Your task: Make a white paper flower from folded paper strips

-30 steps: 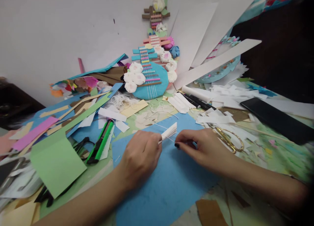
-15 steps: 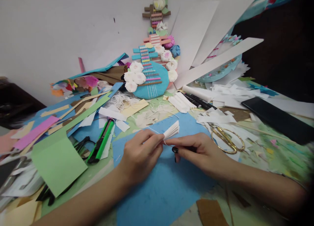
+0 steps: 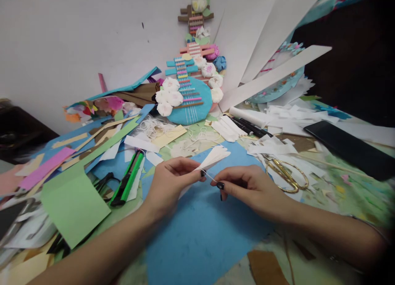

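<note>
My left hand (image 3: 177, 184) is closed on a bundle of folded white paper (image 3: 214, 156), pinched at its middle between thumb and fingers. The paper's upper end fans out to the right, and part of its lower end shows under the palm. A thin white string (image 3: 210, 176) runs from the pinched spot to my right hand (image 3: 247, 190), whose thumb and forefinger are closed on it. Both hands are above a sheet of blue paper (image 3: 203, 244) on the table.
Gold-handled scissors (image 3: 286, 176) lie right of my right hand, near a black phone (image 3: 348, 149). A green cutter (image 3: 128, 180) and a green paper (image 3: 72, 204) lie at left. Black markers (image 3: 247, 126) and a flower-decorated paper guitar (image 3: 191, 99) are behind.
My left hand has turned, so its thumb now shows on the paper bundle. My right hand has drawn slightly away, and the string now stretches between the hands.
</note>
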{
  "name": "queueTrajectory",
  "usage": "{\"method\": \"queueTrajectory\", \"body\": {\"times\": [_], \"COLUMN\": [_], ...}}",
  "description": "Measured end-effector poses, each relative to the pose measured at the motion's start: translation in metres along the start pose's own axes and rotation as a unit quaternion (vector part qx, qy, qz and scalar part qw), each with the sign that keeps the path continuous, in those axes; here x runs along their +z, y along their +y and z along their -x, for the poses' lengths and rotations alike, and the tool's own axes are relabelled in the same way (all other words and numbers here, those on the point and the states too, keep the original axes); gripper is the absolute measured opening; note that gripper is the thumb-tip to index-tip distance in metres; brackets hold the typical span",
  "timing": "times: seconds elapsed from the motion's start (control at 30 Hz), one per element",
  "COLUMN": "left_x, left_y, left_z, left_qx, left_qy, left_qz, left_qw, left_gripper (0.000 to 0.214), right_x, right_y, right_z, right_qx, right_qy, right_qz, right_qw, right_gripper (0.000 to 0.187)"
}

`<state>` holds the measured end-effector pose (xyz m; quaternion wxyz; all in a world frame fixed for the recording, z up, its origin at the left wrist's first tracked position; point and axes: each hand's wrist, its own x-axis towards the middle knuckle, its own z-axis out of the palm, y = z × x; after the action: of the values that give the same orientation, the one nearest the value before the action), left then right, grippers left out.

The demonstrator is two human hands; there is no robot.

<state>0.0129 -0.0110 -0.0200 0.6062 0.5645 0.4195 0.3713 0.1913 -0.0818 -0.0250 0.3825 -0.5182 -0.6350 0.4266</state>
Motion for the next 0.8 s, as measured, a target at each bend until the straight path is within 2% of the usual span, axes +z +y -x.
{"method": "queueTrajectory", "body": {"times": [0.1, 0.27, 0.4, 0.5, 0.6, 0.7, 0.73, 0.8], "left_x": [0.002, 0.004, 0.003, 0.001, -0.004, -0.007, -0.008, -0.008], "left_y": [-0.001, -0.002, -0.003, -0.005, -0.006, -0.003, -0.001, 0.004], "left_z": [0.000, 0.003, 0.004, 0.003, 0.001, 0.001, 0.001, 0.003], "left_qx": [-0.059, -0.130, -0.146, -0.143, -0.141, -0.137, -0.125, -0.066], "left_qy": [-0.022, -0.066, -0.103, -0.158, -0.240, -0.318, -0.327, -0.308], "left_qz": [0.085, 0.198, 0.239, 0.244, 0.210, 0.098, 0.036, -0.107], "left_qw": [0.994, 0.969, 0.954, 0.946, 0.937, 0.933, 0.936, 0.943], "left_gripper": [0.016, 0.019, 0.018, 0.015, 0.011, 0.012, 0.012, 0.009], "right_x": [-0.002, -0.003, -0.004, -0.004, -0.007, -0.011, -0.013, -0.017], "right_y": [0.001, 0.004, 0.005, 0.005, 0.007, 0.010, 0.011, 0.012], "right_z": [-0.001, -0.003, -0.005, -0.005, -0.007, -0.009, -0.010, -0.010], "right_qx": [0.004, 0.005, 0.005, 0.012, 0.000, -0.037, -0.053, -0.083], "right_qy": [0.005, 0.012, 0.002, 0.005, 0.017, 0.017, 0.019, 0.034], "right_qz": [-0.009, -0.017, -0.025, -0.022, 0.016, 0.088, 0.118, 0.179], "right_qw": [1.000, 1.000, 1.000, 1.000, 1.000, 0.995, 0.991, 0.980], "right_gripper": [0.021, 0.020, 0.021, 0.025, 0.027, 0.029, 0.030, 0.029]}}
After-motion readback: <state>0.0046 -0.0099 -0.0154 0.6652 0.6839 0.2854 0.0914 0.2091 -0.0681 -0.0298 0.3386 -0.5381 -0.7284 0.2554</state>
